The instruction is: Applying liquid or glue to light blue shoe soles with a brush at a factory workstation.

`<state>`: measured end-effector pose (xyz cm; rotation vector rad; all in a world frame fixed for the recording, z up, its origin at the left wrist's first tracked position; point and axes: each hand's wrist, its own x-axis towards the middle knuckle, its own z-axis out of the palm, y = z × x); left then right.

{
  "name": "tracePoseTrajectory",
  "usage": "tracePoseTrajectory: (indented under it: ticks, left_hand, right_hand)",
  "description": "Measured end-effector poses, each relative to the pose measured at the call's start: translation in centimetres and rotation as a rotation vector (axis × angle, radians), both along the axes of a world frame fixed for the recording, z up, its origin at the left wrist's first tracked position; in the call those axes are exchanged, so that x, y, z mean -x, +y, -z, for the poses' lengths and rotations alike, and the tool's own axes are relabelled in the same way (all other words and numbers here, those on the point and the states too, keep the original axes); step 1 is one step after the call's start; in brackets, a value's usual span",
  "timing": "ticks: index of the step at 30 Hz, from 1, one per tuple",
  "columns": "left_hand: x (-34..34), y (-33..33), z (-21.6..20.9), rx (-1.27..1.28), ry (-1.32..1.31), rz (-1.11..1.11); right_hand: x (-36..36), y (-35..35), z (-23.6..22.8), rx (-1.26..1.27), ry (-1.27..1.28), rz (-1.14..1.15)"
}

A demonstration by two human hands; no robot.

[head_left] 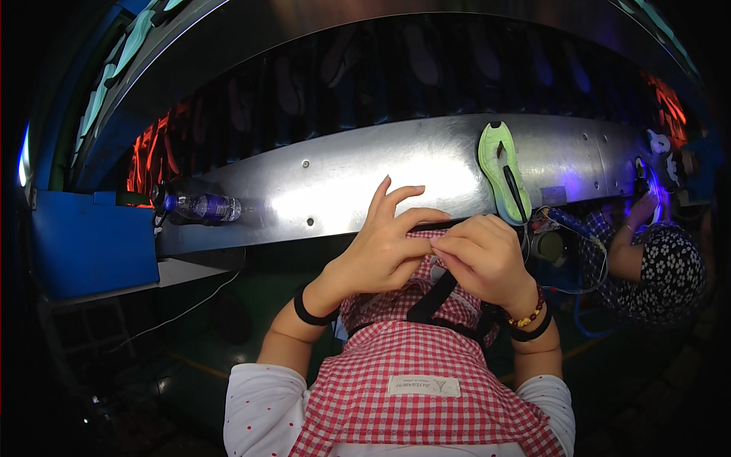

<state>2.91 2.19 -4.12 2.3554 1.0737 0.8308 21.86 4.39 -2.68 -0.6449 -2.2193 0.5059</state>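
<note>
My left hand (388, 247) is raised in front of the red checked apron (403, 358), its fingers spread. Its index fingertip meets my right hand (487, 255), whose thumb and fingers are pinched together there. Anything between those fingertips is too small or hidden to make out. Just beyond my right hand, a pale green shoe sole (493, 152) lies on the metal bench (381, 167). A slim black-handled tool (518, 194) rests across the sole, its near end over the rim.
A plastic bottle (205, 207) lies at the bench's left end, beside a blue box (95, 244). Behind the bench, dark shoe parts (289, 87) stand in a row. Orange-red light glows at both sides. At the right, a person in a flowered sleeve (670, 270) works under violet light.
</note>
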Motion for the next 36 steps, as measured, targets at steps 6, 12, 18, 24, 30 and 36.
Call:
tracePoseTrajectory:
  ticks: [6, 12, 18, 24, 30, 36]
  left_hand:
    - [-0.7, -2.6, -1.1, 0.076, 0.054, -0.073]
    - [-0.8, -4.6, -4.2, 0.097, 0.071, -0.064]
    - [1.7, -5.0, -7.9, -0.002, 0.029, -0.179]
    - [3.4, -2.8, -15.2, -0.106, -0.586, -0.220]
    - [0.2, 5.4, -25.7, -0.705, -0.039, -0.343]
    - [-4.0, 16.8, -27.5, -0.597, 0.104, -0.656]
  right_hand:
    - [0.0, -2.2, -1.3, -0.111, -0.156, 0.032]
    - [-0.1, -4.3, -4.0, -0.096, -0.167, 0.043]
    - [-1.3, -4.8, -3.6, 0.136, 0.000, 0.255]
    - [-2.2, -6.4, 0.0, 0.981, 0.508, 0.389]
    - [-6.5, -6.6, 2.0, 1.569, 0.963, 0.446]
    - [-7.6, -6.8, 5.0, 1.845, 1.465, 0.372]
